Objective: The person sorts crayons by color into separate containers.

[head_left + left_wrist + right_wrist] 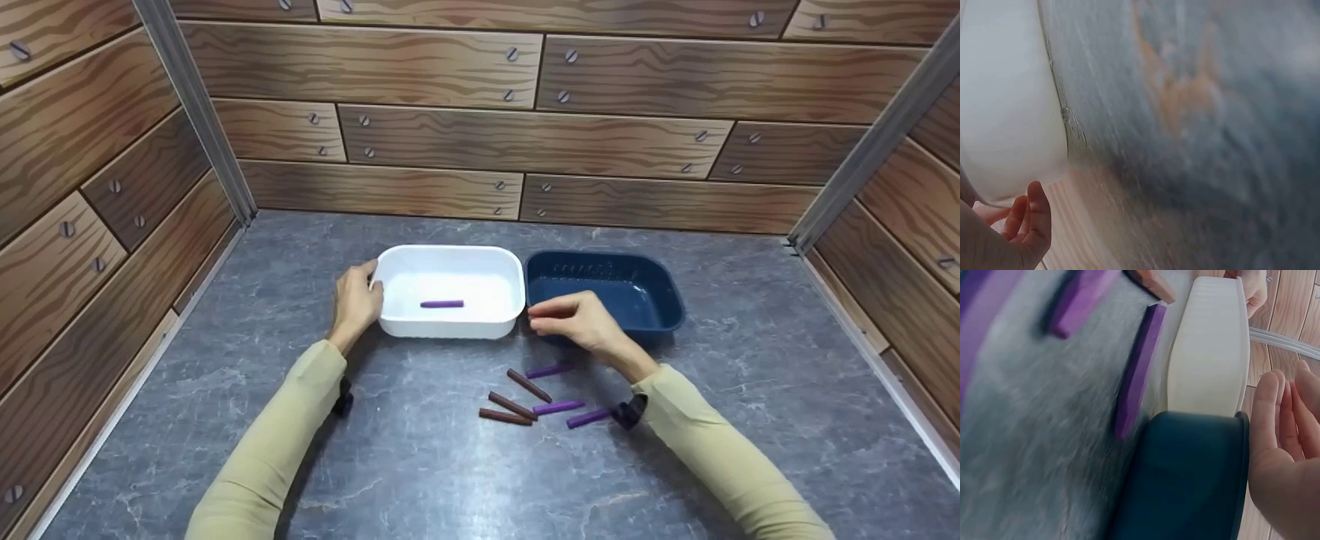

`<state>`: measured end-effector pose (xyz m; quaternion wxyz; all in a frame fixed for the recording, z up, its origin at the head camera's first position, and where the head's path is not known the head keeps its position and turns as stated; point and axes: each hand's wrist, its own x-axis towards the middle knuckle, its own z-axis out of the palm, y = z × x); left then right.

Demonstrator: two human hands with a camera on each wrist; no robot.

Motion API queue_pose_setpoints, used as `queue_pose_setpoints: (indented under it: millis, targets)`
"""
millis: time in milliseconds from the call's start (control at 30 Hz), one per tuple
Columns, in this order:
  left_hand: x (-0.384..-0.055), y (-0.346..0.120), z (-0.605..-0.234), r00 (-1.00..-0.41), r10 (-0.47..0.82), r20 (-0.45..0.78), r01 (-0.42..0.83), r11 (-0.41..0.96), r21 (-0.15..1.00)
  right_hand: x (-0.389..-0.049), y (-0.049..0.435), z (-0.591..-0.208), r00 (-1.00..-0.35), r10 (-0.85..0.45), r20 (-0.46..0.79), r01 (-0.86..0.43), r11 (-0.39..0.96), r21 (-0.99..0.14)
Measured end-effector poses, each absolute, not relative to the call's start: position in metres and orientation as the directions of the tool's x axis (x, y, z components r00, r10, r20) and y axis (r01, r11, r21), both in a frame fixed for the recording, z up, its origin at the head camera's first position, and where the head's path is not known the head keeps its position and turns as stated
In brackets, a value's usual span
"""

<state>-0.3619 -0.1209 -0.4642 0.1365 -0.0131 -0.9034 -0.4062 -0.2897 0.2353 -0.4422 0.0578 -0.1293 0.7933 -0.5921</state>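
Note:
My left hand [355, 301] grips the left rim of a white plastic tray [450, 328]. Inside that tray lies one purple crayon [442, 304]. My right hand [581, 321] hovers over the front left corner of a dark blue tray [652, 289], its thumb and fingertips close together. Whether something small and brownish sits between those fingertips cannot be made out. In front of the trays are three brown crayons, one being this brown crayon [505, 416], and three purple ones, among them a purple crayon [559, 406]. The right wrist view shows a purple crayon [1139, 374] beside the blue tray.
Both trays stand side by side on a grey marbled tabletop [420, 472]. A wood-plank patterned wall [450, 135] rises behind, with similar panels left and right. Metal posts [199, 112] mark the corners.

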Motion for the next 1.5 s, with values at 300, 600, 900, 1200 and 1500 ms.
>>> queue_pose_setpoints:
  millis: [300, 600, 900, 1200, 1500]
  targets:
    - [-0.363, -0.12, -0.463, -0.963, -0.091, 0.255, 0.129, 0.673, 0.728, -0.277, 0.257, -0.447, -0.954, -0.294, 0.055, -0.141, 0.28, -0.95]
    - [-0.361, -0.122, -0.463, -0.966, -0.089, 0.242, 0.122, 0.67, 0.733, -0.263, 0.279, -0.454, -0.946, -0.323, -0.024, -0.083, 0.315, -0.945]
    - [-0.361, -0.123, -0.465, -0.961, -0.09, 0.261, 0.137, 0.663, 0.736, -0.256, 0.289, -0.47, -0.93, -0.363, -0.063, -0.109, 0.435, -0.894]
    - [-0.36, -0.122, -0.463, -0.961, -0.078, 0.265, 0.146, 0.669, 0.728, -0.259, 0.287, -0.476, -0.917, -0.396, -0.044, -0.191, 0.535, -0.823]
    - [-0.36, -0.123, -0.462, -0.964, -0.072, 0.255, 0.144, 0.664, 0.734, -0.262, 0.281, -0.477, -0.907, -0.415, -0.065, -0.194, 0.552, -0.811]
